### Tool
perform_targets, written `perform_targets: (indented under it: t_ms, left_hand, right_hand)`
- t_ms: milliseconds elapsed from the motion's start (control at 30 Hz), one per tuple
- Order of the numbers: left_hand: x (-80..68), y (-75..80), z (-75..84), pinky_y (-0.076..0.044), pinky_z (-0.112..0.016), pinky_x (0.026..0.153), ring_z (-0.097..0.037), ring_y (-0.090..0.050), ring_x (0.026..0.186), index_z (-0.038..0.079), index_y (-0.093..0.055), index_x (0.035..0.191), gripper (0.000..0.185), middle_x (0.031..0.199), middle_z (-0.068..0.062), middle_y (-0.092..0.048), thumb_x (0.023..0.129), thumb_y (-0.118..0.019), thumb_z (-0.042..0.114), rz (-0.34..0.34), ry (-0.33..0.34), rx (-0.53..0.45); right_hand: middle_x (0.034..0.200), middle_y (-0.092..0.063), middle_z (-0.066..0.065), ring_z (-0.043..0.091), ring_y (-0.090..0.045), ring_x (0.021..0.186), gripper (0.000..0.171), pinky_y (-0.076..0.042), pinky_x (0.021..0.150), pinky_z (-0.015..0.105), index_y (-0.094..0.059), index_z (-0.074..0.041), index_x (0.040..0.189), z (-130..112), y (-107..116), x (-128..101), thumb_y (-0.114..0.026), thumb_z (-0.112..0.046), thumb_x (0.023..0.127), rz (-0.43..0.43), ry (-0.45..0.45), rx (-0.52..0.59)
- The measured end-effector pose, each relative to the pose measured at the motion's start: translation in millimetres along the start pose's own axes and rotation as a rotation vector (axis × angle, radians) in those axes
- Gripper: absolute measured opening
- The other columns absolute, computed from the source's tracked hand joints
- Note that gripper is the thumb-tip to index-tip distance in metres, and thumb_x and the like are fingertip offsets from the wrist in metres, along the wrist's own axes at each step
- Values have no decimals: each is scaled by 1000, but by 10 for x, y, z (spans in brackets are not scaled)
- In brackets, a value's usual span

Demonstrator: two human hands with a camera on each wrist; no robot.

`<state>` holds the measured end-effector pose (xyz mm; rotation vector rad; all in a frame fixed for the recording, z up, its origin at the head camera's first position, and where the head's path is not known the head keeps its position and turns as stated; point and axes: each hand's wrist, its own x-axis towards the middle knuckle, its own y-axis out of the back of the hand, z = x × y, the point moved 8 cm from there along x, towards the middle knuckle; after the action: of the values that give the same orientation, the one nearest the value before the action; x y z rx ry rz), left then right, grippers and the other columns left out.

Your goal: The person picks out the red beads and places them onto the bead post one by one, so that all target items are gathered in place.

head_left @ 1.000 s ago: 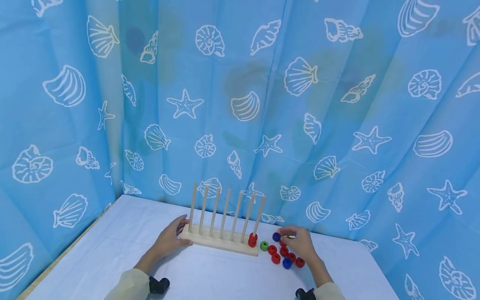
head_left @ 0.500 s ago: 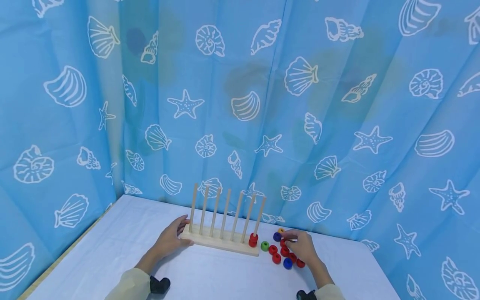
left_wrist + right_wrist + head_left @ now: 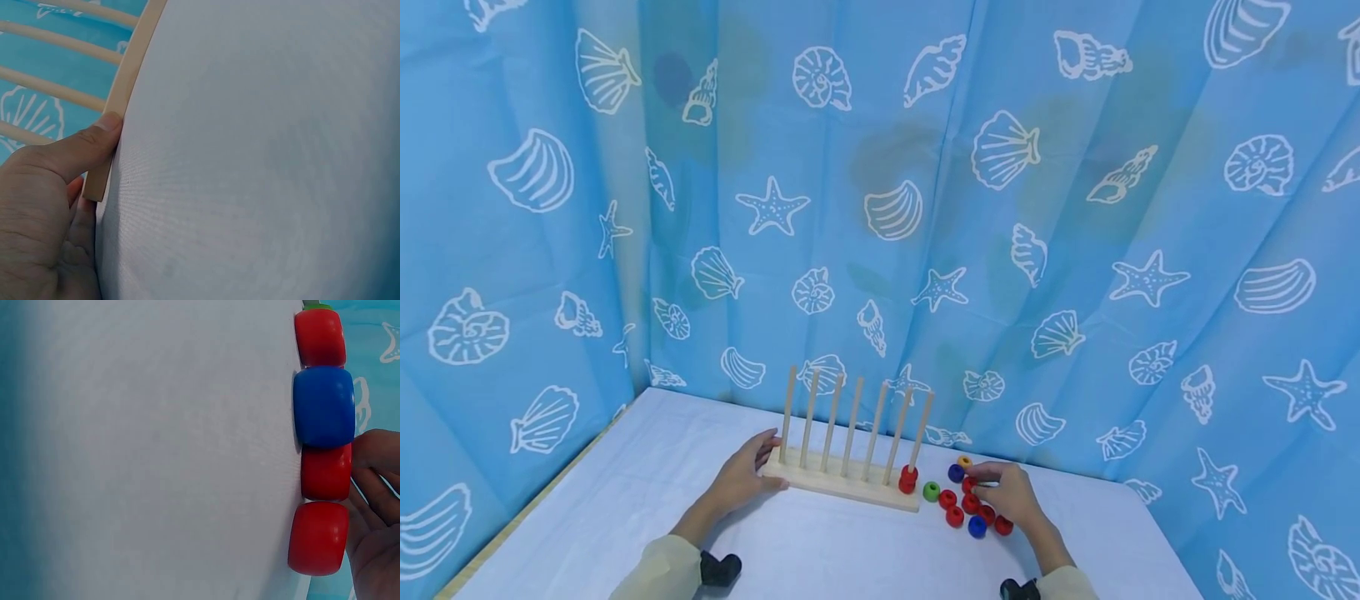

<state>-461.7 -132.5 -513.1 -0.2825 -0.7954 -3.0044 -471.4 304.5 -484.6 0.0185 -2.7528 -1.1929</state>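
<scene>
A wooden peg rack with seven upright dowels stands near the back of a white-covered table, two red beads stacked at the foot of its rightmost dowel. The person's left hand holds the rack's left end, thumb pressed along the base edge and fingers curled round the end of it, as the left wrist view shows. Just right of the rack lies a loose cluster of beads: a green bead, a dark blue bead, an orange bead, several red ones and a bright blue bead. The right hand rests among them, fingers bent over a red bead at the cluster's far side; whether they actually pinch it cannot be told. A blue curtain printed with white shells and starfish hangs behind.
</scene>
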Motion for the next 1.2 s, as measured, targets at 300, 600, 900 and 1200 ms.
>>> perform_targets:
  t_ms: [300, 600, 900, 1200]
  left_hand:
    - [1, 11, 31, -35, -35, 98, -22, -39, 119, 14, -31, 134, 91, 127, -1, -44, 58, -80, 21, 4, -15, 4]
    - [2, 16, 20, -35, -35, 97, -22, -39, 119, 14, -32, 134, 90, 127, -2, -44, 58, -80, 21, 8, -12, 13]
    - [-13, 9, 52, -36, -37, 96, -25, -41, 118, 10, -31, 134, 91, 126, -7, -45, 57, -80, 19, 11, -56, 10]
    - [-10, 6, 33, -36, -36, 97, -23, -40, 118, 12, -32, 133, 91, 126, -4, -45, 57, -80, 20, 10, -34, 25]
  right_hand:
    - [95, -63, -2, 20, -58, 91, 35, -53, 75, 33, -65, -17, 101, 47, -37, 22, -70, -4, 69, -14, -28, -1]
    - [94, -63, -3, 19, -59, 90, 34, -53, 73, 31, -65, -20, 100, 56, -36, 39, -72, -11, 68, -12, -33, -14]
    - [92, -62, -7, 17, -57, 92, 33, -51, 78, 36, -64, -23, 96, -24, 55, 16, -76, -19, 65, 76, -20, 2]
    - [101, -56, -3, 18, -57, 94, 35, -53, 75, 31, -61, -22, 101, -176, 181, -6, -74, -25, 68, 163, 0, 65]
